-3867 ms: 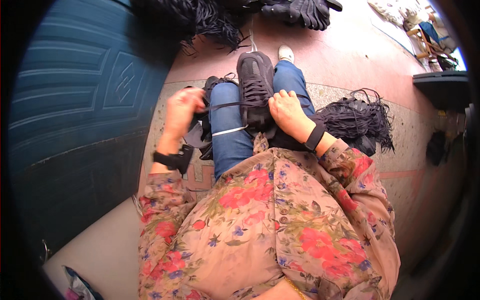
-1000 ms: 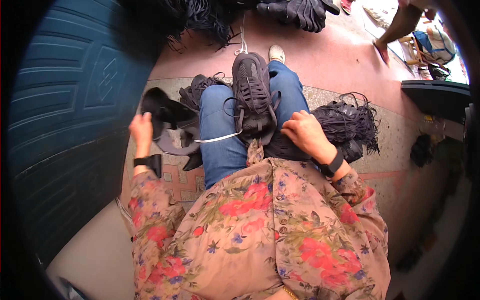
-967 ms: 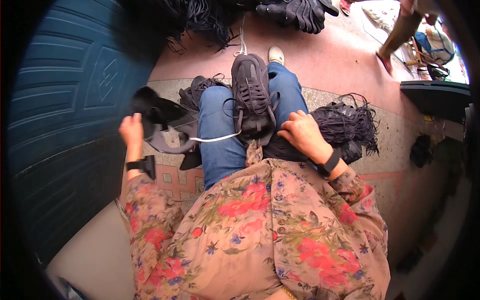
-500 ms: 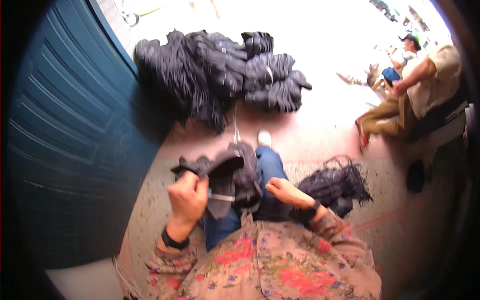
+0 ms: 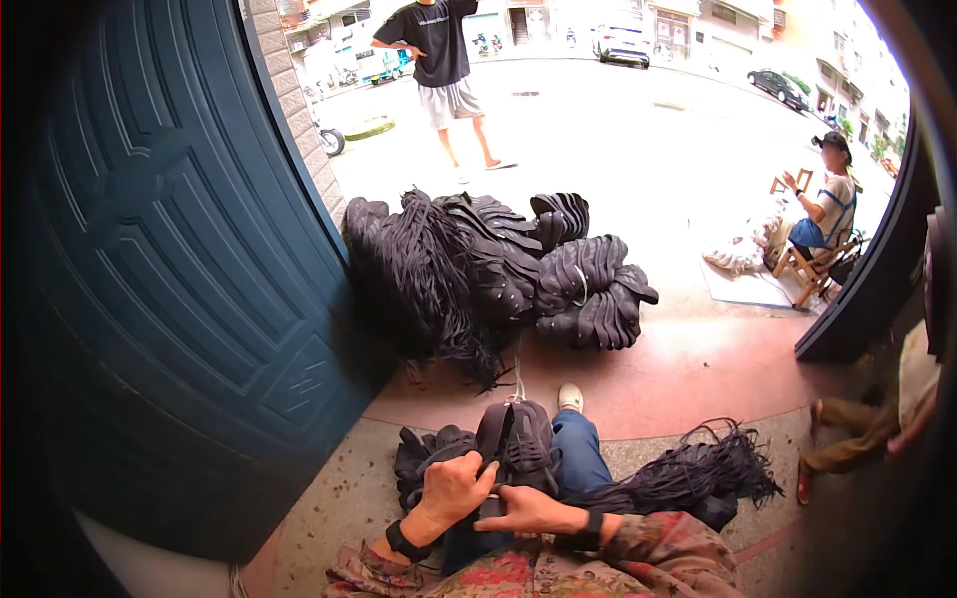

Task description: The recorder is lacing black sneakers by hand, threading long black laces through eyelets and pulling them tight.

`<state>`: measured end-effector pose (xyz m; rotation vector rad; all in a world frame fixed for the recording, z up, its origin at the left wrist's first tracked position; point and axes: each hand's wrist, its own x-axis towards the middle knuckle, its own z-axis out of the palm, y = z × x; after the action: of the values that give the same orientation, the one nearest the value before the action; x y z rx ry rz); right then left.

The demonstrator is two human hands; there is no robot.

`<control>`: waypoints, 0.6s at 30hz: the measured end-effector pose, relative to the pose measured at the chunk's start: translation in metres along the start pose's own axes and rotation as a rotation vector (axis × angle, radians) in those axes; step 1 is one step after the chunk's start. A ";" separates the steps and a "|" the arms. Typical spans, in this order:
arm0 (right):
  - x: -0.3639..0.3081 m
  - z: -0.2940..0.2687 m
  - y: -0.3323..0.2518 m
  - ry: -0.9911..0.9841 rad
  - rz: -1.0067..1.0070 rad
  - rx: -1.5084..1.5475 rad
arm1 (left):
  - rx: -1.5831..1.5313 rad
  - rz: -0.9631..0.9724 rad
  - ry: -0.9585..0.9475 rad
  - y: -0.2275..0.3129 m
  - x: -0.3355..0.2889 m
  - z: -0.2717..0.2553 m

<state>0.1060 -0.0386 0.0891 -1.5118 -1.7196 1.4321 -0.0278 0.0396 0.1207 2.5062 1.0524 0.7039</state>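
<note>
My left hand point(image 5: 457, 494) is closed, its thumb and fingers pinching the edge of a dark shoe upper point(image 5: 491, 506) above my lap. Against the same piece, my right hand point(image 5: 538, 510) is closed too, thumb toward the left hand. Much of the held piece is hidden behind my fingers. Just beyond the hands, a black shoe upper point(image 5: 517, 447) with an open throat leans at my knees. More dark uppers point(image 5: 424, 460) lie to its left. A white cord point(image 5: 517, 377) runs from there toward the large heap.
A big heap of bundled black shoe uppers point(image 5: 498, 269) lies ahead. Black laces point(image 5: 688, 473) are piled right of my leg. A blue door point(image 5: 189, 269) stands left. Someone sits on a chair point(image 5: 825, 209) outside; another person stands in the street point(image 5: 444, 60). Trousered legs point(image 5: 852, 439) show at right.
My hands have come together; the left has lowered the dark upper it held up, and the right has moved in to it. The view has tilted up, showing more street.
</note>
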 end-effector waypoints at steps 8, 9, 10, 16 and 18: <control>0.036 0.019 0.027 0.349 -0.314 -0.017 | -0.942 -0.682 0.183 -0.102 -0.023 0.017; 0.030 0.016 0.023 0.322 -0.357 -0.035 | -0.905 -0.725 0.179 -0.134 -0.041 0.034; 0.031 0.019 0.029 0.324 -0.356 -0.031 | -0.669 -0.721 0.137 -0.163 -0.065 0.058; 0.035 0.020 0.035 0.182 -0.087 0.400 | -0.673 -0.589 -0.126 -0.227 -0.188 0.179; 0.043 0.029 0.051 0.255 -0.123 0.462 | -0.901 -0.793 -0.111 -0.216 -0.192 0.172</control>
<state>0.0919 -0.0184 0.0206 -1.2486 -1.2052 1.3831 -0.1700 0.0250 -0.1832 1.2177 1.1932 0.5796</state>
